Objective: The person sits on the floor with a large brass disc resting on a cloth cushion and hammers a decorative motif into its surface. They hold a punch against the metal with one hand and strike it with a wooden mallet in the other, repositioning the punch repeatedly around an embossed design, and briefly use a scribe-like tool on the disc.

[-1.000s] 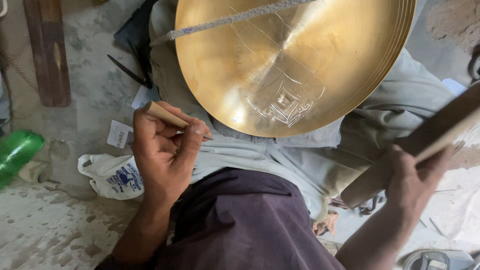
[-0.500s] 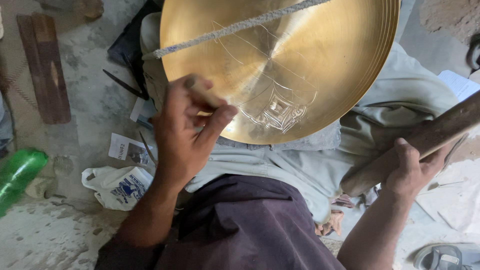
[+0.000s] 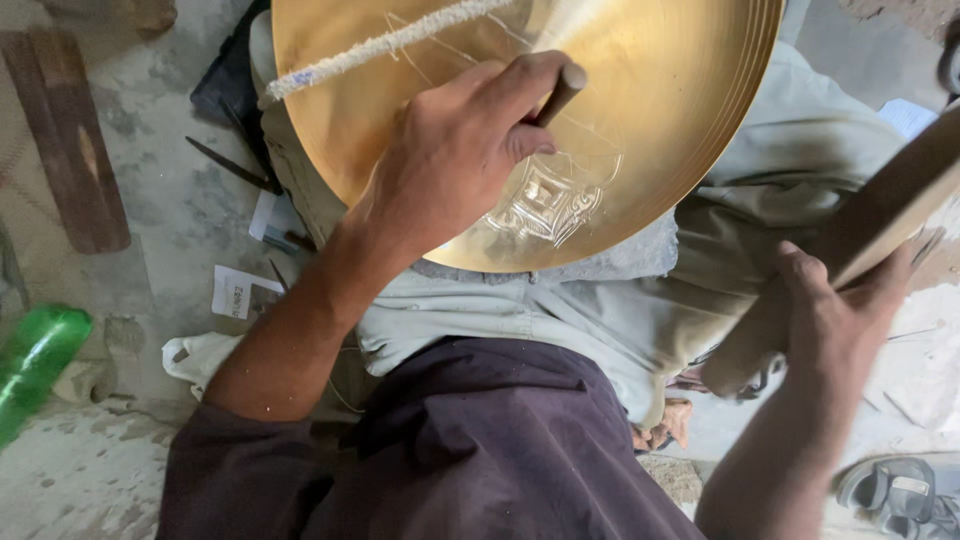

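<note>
Both grips are clamped: left hand hides most of a punch over the brass disc; right hand holds a frame-cut wooden mallet.

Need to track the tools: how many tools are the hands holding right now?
2. A short punch is in the left hand, set over the brass disc. A wooden mallet is in the right hand. Others may be hidden.

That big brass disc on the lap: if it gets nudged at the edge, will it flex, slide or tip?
The brass disc looks rigid metal, so probably no flexing. Its polished, domed face likely slides easily. It lies on cloth-covered legs, not a flat surface, so a nudge may rock it.
</note>
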`<act>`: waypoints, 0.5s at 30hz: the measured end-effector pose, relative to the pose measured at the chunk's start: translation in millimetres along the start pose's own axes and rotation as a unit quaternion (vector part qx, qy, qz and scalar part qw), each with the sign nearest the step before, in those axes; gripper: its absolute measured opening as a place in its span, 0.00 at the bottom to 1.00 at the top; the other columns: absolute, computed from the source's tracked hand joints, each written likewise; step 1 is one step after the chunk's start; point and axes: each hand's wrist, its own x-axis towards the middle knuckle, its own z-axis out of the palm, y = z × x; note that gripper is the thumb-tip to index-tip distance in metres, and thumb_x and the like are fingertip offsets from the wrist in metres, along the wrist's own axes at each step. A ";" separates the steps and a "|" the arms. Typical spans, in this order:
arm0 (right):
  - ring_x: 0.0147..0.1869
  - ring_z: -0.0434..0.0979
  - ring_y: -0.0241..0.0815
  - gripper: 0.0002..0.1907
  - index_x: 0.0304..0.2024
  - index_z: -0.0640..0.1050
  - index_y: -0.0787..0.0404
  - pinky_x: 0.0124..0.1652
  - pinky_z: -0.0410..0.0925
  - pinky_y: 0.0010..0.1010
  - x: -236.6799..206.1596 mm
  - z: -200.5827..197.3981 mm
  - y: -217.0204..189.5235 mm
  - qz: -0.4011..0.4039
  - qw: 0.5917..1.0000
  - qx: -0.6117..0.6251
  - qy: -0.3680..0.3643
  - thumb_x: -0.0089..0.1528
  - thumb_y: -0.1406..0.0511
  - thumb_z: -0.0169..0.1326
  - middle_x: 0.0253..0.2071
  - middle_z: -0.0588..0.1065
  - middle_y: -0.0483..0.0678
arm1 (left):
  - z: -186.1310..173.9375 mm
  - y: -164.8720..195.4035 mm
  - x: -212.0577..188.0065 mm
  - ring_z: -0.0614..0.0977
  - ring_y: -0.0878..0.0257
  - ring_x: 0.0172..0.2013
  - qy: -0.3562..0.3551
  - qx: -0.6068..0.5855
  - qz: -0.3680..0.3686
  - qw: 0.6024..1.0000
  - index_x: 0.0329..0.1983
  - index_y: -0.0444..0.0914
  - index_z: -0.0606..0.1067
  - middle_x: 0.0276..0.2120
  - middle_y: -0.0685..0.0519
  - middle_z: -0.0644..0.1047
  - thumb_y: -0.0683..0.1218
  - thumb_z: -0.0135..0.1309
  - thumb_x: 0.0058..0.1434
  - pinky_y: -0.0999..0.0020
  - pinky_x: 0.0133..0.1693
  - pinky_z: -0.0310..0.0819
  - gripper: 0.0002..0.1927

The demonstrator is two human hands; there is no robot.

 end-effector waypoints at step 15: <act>0.22 0.74 0.49 0.07 0.39 0.77 0.72 0.22 0.64 0.36 10.4 -10.0 -35.9 -0.338 0.763 -0.547 -0.070 0.70 0.71 0.59 0.25 0.75 0.56 | -4.8 -0.4 -11.9 0.87 0.58 0.44 0.030 -0.069 0.017 0.997 0.64 0.38 0.64 0.48 0.47 0.79 0.39 0.62 0.69 0.64 0.43 0.84 0.24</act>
